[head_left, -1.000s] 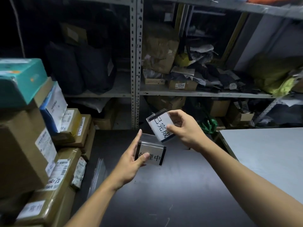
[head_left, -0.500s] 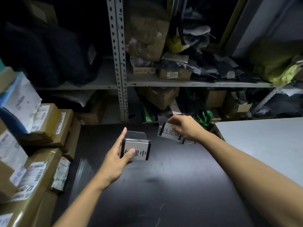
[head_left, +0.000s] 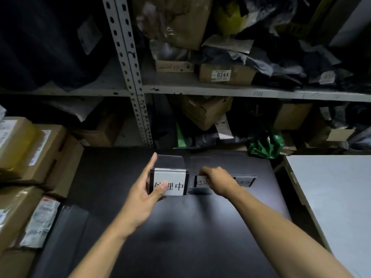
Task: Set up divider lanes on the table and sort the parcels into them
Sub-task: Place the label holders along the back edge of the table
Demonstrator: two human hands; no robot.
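My left hand (head_left: 143,194) holds a clear acrylic sign stand (head_left: 176,182) with a white card of black characters, thumb on its front, fingers behind it, just above the black table (head_left: 180,227). My right hand (head_left: 217,180) grips a second sign stand (head_left: 200,183) from above and sets it down on the table near the far edge; my hand covers most of its card. A third sign stand (head_left: 244,181) lies just right of that hand. Taped cardboard parcels (head_left: 30,149) are stacked along the table's left side.
Metal shelving (head_left: 132,77) full of boxes and dark bags rises behind the table. A box labelled 0244 (head_left: 226,74) sits on the shelf. A grey table (head_left: 337,207) adjoins on the right. Clear plastic sheets (head_left: 68,223) lie at the left by the parcels.
My right hand has carried its sign down and forward to the table's far part. My left hand has kept its sign and moved slightly forward. The camera has tilted downward.
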